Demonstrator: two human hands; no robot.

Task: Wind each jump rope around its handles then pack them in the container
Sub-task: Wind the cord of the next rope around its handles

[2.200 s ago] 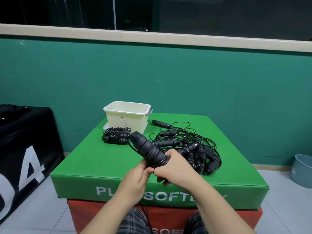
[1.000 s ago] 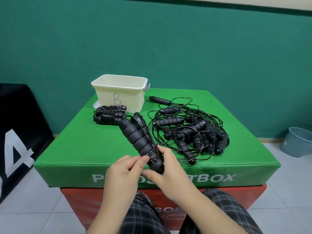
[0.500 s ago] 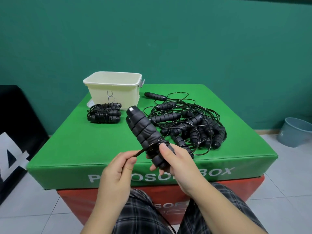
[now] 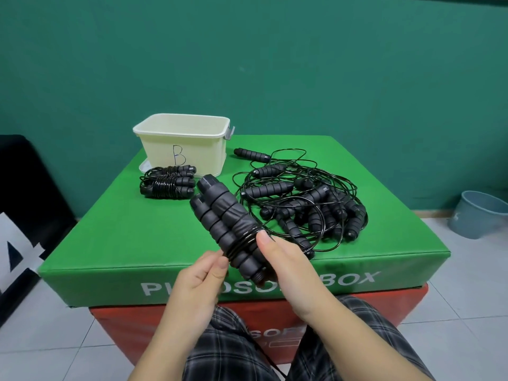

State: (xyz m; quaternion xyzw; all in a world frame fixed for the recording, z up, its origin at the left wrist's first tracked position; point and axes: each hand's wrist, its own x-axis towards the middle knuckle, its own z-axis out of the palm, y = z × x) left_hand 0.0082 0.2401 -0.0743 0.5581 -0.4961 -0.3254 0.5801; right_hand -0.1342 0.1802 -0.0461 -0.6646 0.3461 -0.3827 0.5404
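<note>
A: Fig. 1, foreground. Which hand carries the load?

B: Your right hand (image 4: 288, 268) grips the pair of black foam handles (image 4: 225, 224), fingers curled round their lower ends and the thumb (image 4: 265, 239) laid on the coils of black cord (image 4: 243, 242) already wrapped there. The two handles lie side by side, tilted with their upper ends pointing up and to the left, held in the air above the near edge of the green soft box (image 4: 123, 237).

A: And the other hand?

B: Your left hand (image 4: 200, 281) pinches the cord between thumb and fingers just beside the coils, on the handles' left. A strand of cord hangs down between your knees, over the plaid trousers (image 4: 228, 350).

A: Where do the remaining ropes lie?

B: A tangled heap of unwound jump ropes (image 4: 302, 202) lies on the right half of the box top, handles and loops mixed; one handle (image 4: 251, 154) lies apart at the far side of the heap. Wound bundles (image 4: 167, 182) rest to the left, just in front of the container.

A: The container itself?

B: The cream container (image 4: 181, 144), marked "B" on its near wall, stands upright at the far left of the box top, open. You cannot tell from here what lies inside.

A: Surroundings?

B: The green box sits on a red box (image 4: 398, 306). A grey-blue bucket (image 4: 478, 213) stands on the tiled floor at right, against the teal wall (image 4: 247, 64).
</note>
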